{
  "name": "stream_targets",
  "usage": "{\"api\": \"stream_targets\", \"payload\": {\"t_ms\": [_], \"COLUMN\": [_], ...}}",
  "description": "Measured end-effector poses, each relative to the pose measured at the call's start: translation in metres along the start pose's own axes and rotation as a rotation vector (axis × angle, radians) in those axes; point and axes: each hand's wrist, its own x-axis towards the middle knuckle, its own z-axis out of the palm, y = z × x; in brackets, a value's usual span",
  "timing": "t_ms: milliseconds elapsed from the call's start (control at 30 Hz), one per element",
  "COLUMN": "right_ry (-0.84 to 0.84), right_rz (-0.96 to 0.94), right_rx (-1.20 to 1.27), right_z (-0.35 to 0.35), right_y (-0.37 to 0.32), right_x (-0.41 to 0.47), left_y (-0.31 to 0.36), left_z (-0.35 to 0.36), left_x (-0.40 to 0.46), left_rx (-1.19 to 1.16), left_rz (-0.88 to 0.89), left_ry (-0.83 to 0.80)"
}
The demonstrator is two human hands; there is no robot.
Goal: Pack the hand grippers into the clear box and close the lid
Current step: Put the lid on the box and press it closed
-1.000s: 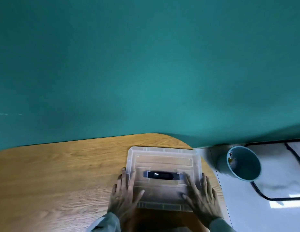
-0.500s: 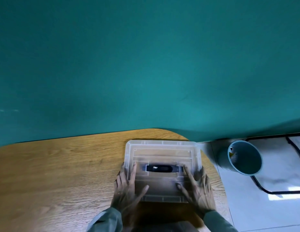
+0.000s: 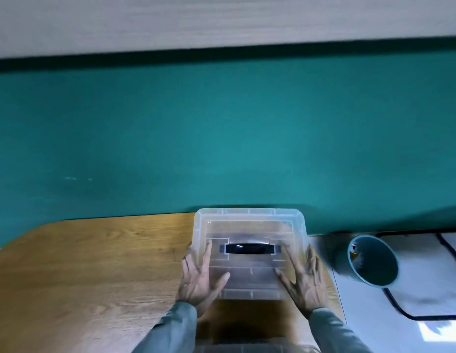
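The clear box (image 3: pixel 250 225) shows its lid side to me, with a black handle (image 3: pixel 250 249) in the middle. It hangs tilted above the right end of the wooden table (image 3: pixel 94 263) and casts a dark shadow below. My left hand (image 3: pixel 199 278) clasps its left side and my right hand (image 3: pixel 302 281) its right side, fingers spread and thumbs on top. I cannot tell whether the box body is under the lid. No hand grippers are visible. A strip of clear plastic (image 3: pixel 255 349) shows at the bottom edge.
A teal wall stands right behind the table. On the pale floor to the right sit a teal bucket (image 3: pixel 373 261) and a white mat with black piping (image 3: pixel 425 276). The table's right edge runs just past my right hand.
The box has moved away from me and upward between both hands, now overlapping the table's far edge. My view has tipped up, showing a pale band above the wall.
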Motion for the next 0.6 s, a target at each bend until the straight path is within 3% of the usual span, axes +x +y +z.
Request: {"api": "stream_targets", "payload": {"t_ms": [67,100,133,167,600], "right_ry": [-0.201,-0.16,0.02,0.042,0.096], "right_rz": [-0.031,-0.106,-0.104,-0.068,-0.158], "right_rx": [-0.111,-0.156,-0.195,-0.153,-0.218], "right_z": [0.077,0.08,0.092,0.087,0.034], "right_y": [0.064,0.067,0.074,0.07,0.033], "right_x": [-0.135,-0.139,-0.145,-0.151,-0.233], "left_y": [0.001,0.001,0.0,-0.002,0.001], "left_z": [-0.009,-0.014,-0.02,-0.026,-0.077], "left_x": [-0.007,-0.011,-0.016,-0.019,-0.102], "left_rx": [0.048,0.063,0.07,0.065,0.088], "left_rz": [0.007,0.009,0.004,-0.009,-0.059], "left_ry": [0.04,0.074,0.107,0.126,0.077]}}
